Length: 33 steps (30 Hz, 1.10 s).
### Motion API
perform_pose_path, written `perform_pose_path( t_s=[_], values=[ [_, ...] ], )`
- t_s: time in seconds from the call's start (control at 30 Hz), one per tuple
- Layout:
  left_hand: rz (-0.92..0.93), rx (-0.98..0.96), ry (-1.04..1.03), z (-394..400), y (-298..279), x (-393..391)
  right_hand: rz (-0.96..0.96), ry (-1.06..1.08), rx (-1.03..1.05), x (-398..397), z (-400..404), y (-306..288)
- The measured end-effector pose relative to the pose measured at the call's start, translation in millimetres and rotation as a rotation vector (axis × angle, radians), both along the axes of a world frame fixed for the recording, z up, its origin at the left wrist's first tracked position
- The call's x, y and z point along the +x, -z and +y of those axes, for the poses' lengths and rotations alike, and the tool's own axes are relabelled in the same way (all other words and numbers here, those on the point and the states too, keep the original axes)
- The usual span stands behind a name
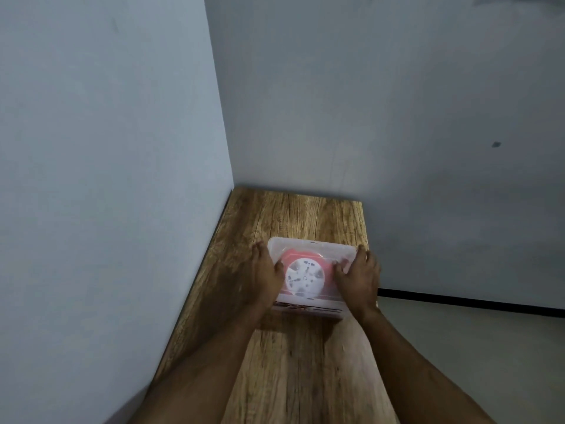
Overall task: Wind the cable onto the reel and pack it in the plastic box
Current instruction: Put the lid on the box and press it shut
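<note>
A clear plastic box (324, 250) with its translucent lid on stands on the wooden table (293, 215). Through the lid I see the pink reel (289, 258) with its white round hub (304, 277) lying flat inside. My left hand (263, 272) rests on the box's left side, thumb on the lid. My right hand (359, 275) presses on the right side, fingers over the lid's edge. The cable itself cannot be made out through the lid.
The table is narrow and sits in a corner: a grey wall (107, 179) runs along its left edge and another behind it. Its right edge drops to a grey floor (474, 347) with a black skirting strip (458, 299).
</note>
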<state>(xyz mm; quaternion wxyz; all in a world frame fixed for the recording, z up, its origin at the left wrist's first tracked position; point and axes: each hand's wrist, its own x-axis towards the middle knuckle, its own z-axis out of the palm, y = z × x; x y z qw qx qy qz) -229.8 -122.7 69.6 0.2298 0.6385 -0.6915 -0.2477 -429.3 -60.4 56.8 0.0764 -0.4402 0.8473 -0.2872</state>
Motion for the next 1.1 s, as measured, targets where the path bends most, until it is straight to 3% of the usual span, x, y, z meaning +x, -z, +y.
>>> perform_pose_path(
  t_s=[0.1, 0.2, 0.27, 0.67, 1.1],
  values=[
    [0.305, 0.211, -0.084, 0, 1, 6, -0.444, 0.034, -0.032, -14, 0, -1],
    [0.345, 0.318, -0.146, 3, -2, 10, -0.844, 0.075, -0.081, -24, 6, 5],
    [0.414, 0.351, -0.173, 2, 1, 10, -0.949, 0.044, -0.099, -26, 11, 13],
    [0.536, 0.392, -0.104, -52, -13, 6, -0.902, 0.010, -0.178, -24, -29, -10],
    [0.576, 0.373, -0.059, -196, -34, -34, -0.879, 0.032, -0.187, -67, -173, -36]
  ],
)
